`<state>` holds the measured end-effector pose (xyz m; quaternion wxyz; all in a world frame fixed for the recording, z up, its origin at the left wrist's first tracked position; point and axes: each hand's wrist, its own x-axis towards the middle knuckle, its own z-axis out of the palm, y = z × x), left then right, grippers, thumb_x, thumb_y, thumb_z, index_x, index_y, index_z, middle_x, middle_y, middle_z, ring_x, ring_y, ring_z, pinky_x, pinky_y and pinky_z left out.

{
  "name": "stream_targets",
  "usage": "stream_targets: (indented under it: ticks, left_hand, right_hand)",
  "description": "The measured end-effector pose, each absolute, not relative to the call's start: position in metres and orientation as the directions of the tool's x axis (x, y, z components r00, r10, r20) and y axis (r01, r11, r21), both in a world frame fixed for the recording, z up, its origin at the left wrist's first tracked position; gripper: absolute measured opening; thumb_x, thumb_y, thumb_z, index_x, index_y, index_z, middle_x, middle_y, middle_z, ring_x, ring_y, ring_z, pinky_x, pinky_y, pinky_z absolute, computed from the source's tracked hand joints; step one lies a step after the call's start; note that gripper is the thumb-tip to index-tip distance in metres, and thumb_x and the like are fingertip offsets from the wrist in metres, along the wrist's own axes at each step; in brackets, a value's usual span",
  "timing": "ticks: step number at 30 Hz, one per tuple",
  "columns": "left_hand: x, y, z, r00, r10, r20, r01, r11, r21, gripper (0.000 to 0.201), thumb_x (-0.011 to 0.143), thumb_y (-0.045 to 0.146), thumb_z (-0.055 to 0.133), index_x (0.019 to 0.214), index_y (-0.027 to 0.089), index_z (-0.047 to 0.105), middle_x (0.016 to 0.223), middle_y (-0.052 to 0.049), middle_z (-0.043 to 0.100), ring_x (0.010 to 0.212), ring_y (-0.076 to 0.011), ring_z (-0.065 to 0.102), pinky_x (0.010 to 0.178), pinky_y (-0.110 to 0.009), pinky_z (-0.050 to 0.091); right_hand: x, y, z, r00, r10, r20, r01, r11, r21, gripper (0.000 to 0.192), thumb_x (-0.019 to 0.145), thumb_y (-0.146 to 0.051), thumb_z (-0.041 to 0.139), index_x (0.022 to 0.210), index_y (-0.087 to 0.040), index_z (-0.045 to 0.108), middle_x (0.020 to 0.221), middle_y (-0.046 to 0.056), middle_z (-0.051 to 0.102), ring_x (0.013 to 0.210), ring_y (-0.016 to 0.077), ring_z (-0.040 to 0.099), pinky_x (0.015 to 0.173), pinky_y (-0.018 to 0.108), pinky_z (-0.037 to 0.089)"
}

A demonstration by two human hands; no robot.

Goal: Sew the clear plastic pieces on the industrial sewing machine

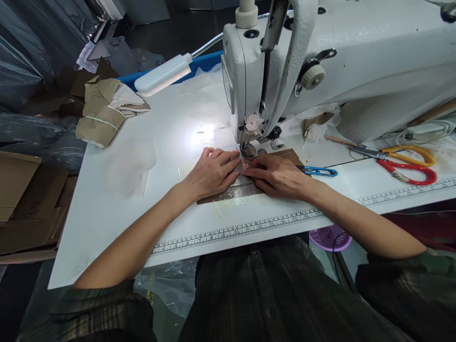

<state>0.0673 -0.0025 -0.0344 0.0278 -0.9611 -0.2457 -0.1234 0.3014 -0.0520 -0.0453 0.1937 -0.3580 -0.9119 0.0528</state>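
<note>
A white table [96, 223], a ruler strip [235, 232] running along its near edge, is carrying a sewing machine [342, 52]. A tied bundle [99, 116] and a pale sheet [130, 166] are lying at left; a brown sheet [290, 155], blue snips [317, 170] and red-and-orange-handled scissors [386, 154] are lying further right.

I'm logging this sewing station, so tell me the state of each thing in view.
Left hand, fingers extended
Right hand, fingers bent
Brown sheet, lying down, partly covered
Sewing machine, upright; running or stopped, can't tell
Lamp, appears lit
Scissors, lying down; blade opening unclear
Blue snips, lying down, partly hidden
Paper bundle, tied
Sheer cloth, spread out
</note>
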Motion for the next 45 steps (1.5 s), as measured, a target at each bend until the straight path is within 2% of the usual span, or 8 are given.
stream_targets:
  ticks: [6, 13, 19, 21, 29, 39, 45]
  left_hand:
    - [0.069, 0.002, -0.036, 0.825, 0.492, 0.279, 0.492, -0.868, 0.075, 0.031, 0.095, 0.032, 0.046, 0.119, 0.018, 0.062, 0.129, -0.012, 0.062, 0.100, -0.0266, 0.058, 0.083, -0.044, 0.039]
    - [0.074, 0.005, -0.038, 0.816, 0.492, 0.303, 0.507, -0.862, 0.034, 0.030, 0.096, 0.029, 0.043, 0.114, 0.015, 0.064, 0.129, -0.013, 0.062, 0.101, -0.0271, 0.059, 0.087, -0.046, 0.039]
    - [0.073, 0.008, -0.042, 0.762, 0.546, 0.348, 0.514, -0.837, 0.187, 0.029, 0.094, 0.029, 0.048, 0.116, 0.016, 0.063, 0.129, -0.011, 0.063, 0.103, -0.0246, 0.059, 0.087, -0.043, 0.041]
    - [0.072, 0.007, -0.043, 0.755, 0.550, 0.358, 0.511, -0.835, 0.204, 0.029, 0.094, 0.029, 0.049, 0.115, 0.016, 0.063, 0.129, -0.011, 0.063, 0.102, -0.0246, 0.059, 0.089, -0.045, 0.040]
    - [0.073, 0.005, -0.046, 0.738, 0.550, 0.391, 0.518, -0.833, 0.194, 0.026, 0.091, 0.027, 0.051, 0.110, 0.018, 0.066, 0.126, -0.011, 0.065, 0.098, -0.0260, 0.058, 0.088, -0.048, 0.036]
    - [0.074, 0.004, -0.047, 0.745, 0.518, 0.421, 0.506, -0.849, 0.149, 0.026, 0.094, 0.027, 0.049, 0.111, 0.016, 0.065, 0.127, -0.011, 0.065, 0.096, -0.0238, 0.060, 0.092, -0.049, 0.036]
    - [0.074, 0.003, -0.046, 0.748, 0.514, 0.421, 0.518, -0.848, 0.115, 0.025, 0.093, 0.025, 0.050, 0.113, 0.020, 0.064, 0.127, -0.010, 0.065, 0.097, -0.0247, 0.060, 0.094, -0.051, 0.034]
  right_hand:
    - [0.297, -0.055, -0.043, -0.648, 0.698, 0.305, 0.670, 0.713, -0.209, 0.031, 0.093, -0.019, 0.043, 0.114, -0.017, 0.067, 0.103, 0.013, 0.058, 0.091, 0.0235, 0.053, 0.079, 0.038, 0.047]
    - [0.296, -0.054, -0.045, -0.621, 0.719, 0.310, 0.706, 0.686, -0.178, 0.031, 0.094, -0.018, 0.043, 0.117, -0.015, 0.064, 0.104, 0.014, 0.056, 0.087, 0.0229, 0.055, 0.073, 0.036, 0.049]
    - [0.295, -0.055, -0.045, -0.608, 0.732, 0.306, 0.715, 0.673, -0.188, 0.033, 0.096, -0.019, 0.040, 0.120, -0.017, 0.062, 0.102, 0.013, 0.055, 0.086, 0.0227, 0.054, 0.073, 0.038, 0.051]
    - [0.295, -0.056, -0.045, -0.597, 0.741, 0.306, 0.718, 0.664, -0.207, 0.033, 0.095, -0.019, 0.041, 0.120, -0.017, 0.062, 0.102, 0.013, 0.055, 0.086, 0.0227, 0.054, 0.075, 0.039, 0.051]
    - [0.295, -0.056, -0.046, -0.591, 0.742, 0.317, 0.700, 0.667, -0.255, 0.031, 0.094, -0.017, 0.044, 0.119, -0.017, 0.063, 0.102, 0.013, 0.054, 0.088, 0.0232, 0.054, 0.078, 0.041, 0.052]
    - [0.294, -0.057, -0.045, -0.580, 0.749, 0.321, 0.725, 0.654, -0.216, 0.033, 0.095, -0.017, 0.040, 0.118, -0.017, 0.063, 0.102, 0.013, 0.055, 0.087, 0.0223, 0.054, 0.076, 0.039, 0.053]
    - [0.295, -0.055, -0.048, -0.567, 0.761, 0.314, 0.725, 0.643, -0.248, 0.032, 0.094, -0.020, 0.044, 0.120, -0.018, 0.064, 0.104, 0.013, 0.055, 0.088, 0.0224, 0.056, 0.076, 0.039, 0.053]
